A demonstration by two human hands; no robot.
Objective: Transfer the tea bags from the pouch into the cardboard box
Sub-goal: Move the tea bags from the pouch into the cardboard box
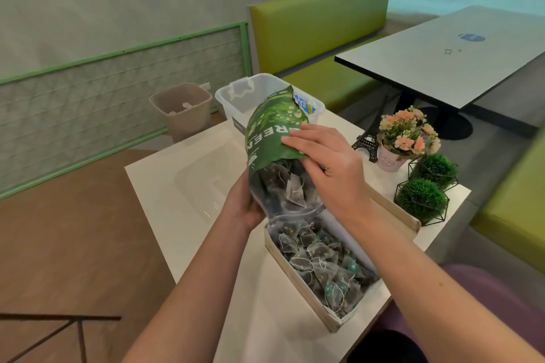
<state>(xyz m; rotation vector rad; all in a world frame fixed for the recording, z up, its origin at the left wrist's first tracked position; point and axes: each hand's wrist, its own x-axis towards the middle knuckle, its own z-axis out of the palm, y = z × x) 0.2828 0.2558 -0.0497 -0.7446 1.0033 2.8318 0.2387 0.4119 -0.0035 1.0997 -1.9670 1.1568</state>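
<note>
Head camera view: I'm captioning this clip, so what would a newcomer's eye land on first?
The green pouch, upended at centre between the left hand and right hand, mouth over the cardboard box full of tea bags. Then the pink flowers at right.

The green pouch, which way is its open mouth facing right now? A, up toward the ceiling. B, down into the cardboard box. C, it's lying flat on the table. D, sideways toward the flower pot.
B: the green pouch is held upended by the left hand and right hand, its mouth over the cardboard box where tea bags lie.
</note>
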